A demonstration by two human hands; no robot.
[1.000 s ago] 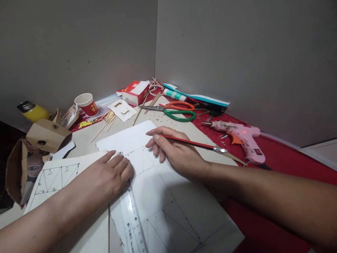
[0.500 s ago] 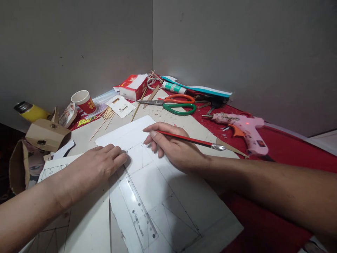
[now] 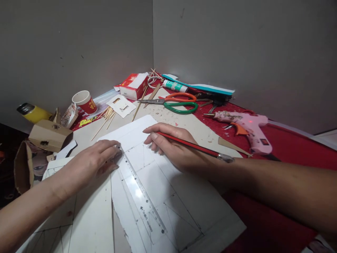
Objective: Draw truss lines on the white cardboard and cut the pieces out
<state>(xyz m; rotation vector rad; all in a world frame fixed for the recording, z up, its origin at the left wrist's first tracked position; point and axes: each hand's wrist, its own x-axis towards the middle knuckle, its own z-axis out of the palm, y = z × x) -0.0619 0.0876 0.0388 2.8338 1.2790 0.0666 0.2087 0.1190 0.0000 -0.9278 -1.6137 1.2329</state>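
My left hand grips the upper end of a clear plastic ruler, fingers above and thumb at its left side. The ruler lies slantwise on a white card marked with pencilled lines and triangles. My right hand is closed around a red-and-black pencil, just right of the ruler's top, over the card. The pencil's blunt end points right along my wrist; its writing tip is hidden by my fingers. Another card with drawn lines lies under my left forearm.
Scissors with orange and green handles, a pink glue gun with a red light, a tissue pack, and a glue stick lie beyond. At the left are a paper cup, thin wooden sticks, a cardboard piece and a yellow bottle.
My left hand has shifted a little left and up, its thumb now showing. The ruler has moved right on the card. My right hand stays almost in place with the pencil.
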